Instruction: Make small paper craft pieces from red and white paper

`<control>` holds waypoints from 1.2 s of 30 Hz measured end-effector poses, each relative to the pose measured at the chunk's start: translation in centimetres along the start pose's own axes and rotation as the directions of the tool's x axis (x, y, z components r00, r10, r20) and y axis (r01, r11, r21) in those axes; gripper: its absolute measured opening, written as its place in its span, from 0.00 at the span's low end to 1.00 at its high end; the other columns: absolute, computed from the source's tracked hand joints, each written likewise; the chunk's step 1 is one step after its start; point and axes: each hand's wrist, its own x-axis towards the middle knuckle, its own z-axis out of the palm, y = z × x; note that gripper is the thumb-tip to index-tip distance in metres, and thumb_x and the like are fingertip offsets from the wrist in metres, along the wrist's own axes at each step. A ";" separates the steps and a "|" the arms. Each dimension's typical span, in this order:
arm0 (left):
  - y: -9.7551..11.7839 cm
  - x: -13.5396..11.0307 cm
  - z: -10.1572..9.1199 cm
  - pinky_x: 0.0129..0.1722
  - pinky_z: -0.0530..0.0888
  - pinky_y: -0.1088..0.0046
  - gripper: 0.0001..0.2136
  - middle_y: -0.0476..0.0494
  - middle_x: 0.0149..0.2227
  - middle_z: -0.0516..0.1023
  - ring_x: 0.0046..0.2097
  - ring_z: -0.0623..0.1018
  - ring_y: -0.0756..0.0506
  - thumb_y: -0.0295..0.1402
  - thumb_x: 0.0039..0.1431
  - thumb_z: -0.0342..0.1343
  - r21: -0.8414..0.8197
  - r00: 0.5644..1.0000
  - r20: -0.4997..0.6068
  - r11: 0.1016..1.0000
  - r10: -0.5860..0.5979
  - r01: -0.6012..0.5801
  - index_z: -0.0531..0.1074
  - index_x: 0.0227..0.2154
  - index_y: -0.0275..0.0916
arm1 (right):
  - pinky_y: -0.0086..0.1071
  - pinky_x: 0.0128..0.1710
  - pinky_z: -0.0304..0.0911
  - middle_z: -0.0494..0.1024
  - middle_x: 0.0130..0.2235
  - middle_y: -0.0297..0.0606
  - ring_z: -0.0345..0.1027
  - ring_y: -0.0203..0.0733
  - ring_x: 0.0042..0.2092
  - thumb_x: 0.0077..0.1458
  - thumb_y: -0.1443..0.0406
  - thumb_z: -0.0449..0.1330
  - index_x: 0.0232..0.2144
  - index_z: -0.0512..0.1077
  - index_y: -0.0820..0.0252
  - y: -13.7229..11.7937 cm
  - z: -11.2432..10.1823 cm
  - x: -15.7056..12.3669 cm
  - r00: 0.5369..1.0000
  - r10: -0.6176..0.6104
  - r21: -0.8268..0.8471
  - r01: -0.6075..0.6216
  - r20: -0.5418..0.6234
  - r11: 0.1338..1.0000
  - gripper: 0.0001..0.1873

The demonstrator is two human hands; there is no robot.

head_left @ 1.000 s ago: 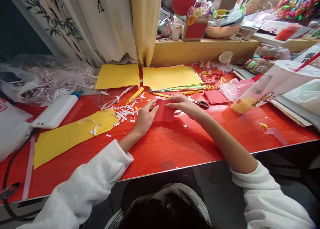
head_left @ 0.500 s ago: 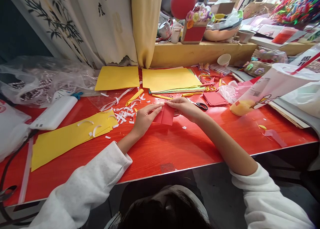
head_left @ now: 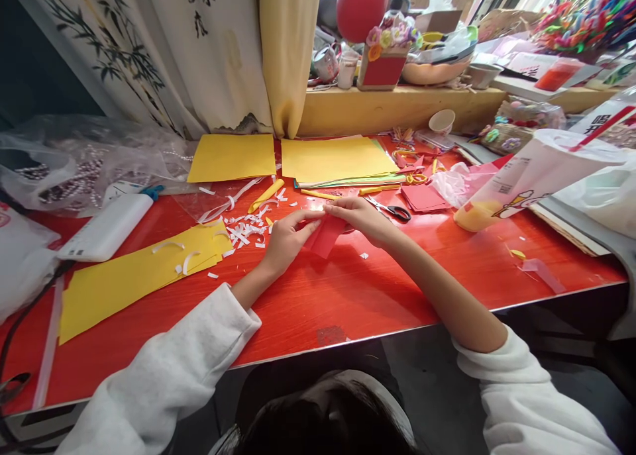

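Observation:
A small folded piece of red paper lies on the red table near its middle. My left hand pinches its left edge with thumb and fingers closed. My right hand pinches the paper's top right corner, fingers curled over it. Both hands meet at the top edge of the paper. White paper scraps lie scattered just left of my left hand. Black-handled scissors rest on the table right behind my right hand.
Yellow sheets lie at the left front and at the back. A white device and clear bags are at the left. A drink cup in a bag lies at the right. A cluttered shelf runs behind.
The red paper has been folded narrower and tilted, and both hands have shifted slightly along its top edge. The view has drifted a little downward.

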 end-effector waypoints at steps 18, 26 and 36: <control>0.1 0.3 0.2 0.39 0.69 0.76 0.12 0.47 0.35 0.76 0.39 0.74 0.48 0.41 0.52 0.59 -0.132 0.977 0.003 0.968 -0.215 0.213 0.71 0.32 0.37 | 0.28 0.32 0.58 0.73 0.29 0.36 0.64 0.35 0.32 0.55 0.60 0.54 0.29 0.71 0.62 0.5 0.3 0.3 0.970 -0.237 -0.479 0.182 -0.056 0.859 0.11; -0.4 0.4 0.1 0.37 0.69 0.76 0.12 0.48 0.33 0.75 0.37 0.74 0.50 0.40 0.49 0.62 -0.172 0.982 -0.023 0.968 -0.189 0.183 0.71 0.31 0.37 | 0.27 0.26 0.61 0.71 0.29 0.36 0.63 0.35 0.30 0.52 0.54 0.57 0.31 0.71 0.62 0.5 0.1 0.3 0.994 -0.089 -0.269 0.070 -0.057 0.961 0.16; -0.4 0.4 0.2 0.38 0.70 0.74 0.12 0.48 0.32 0.76 0.37 0.74 0.49 0.40 0.48 0.62 -0.183 0.980 -0.030 0.965 -0.194 0.186 0.72 0.31 0.37 | 0.27 0.25 0.60 0.71 0.27 0.36 0.63 0.34 0.28 0.52 0.54 0.56 0.30 0.71 0.63 0.6 -0.2 0.4 0.994 -0.102 -0.265 0.091 -0.028 0.960 0.16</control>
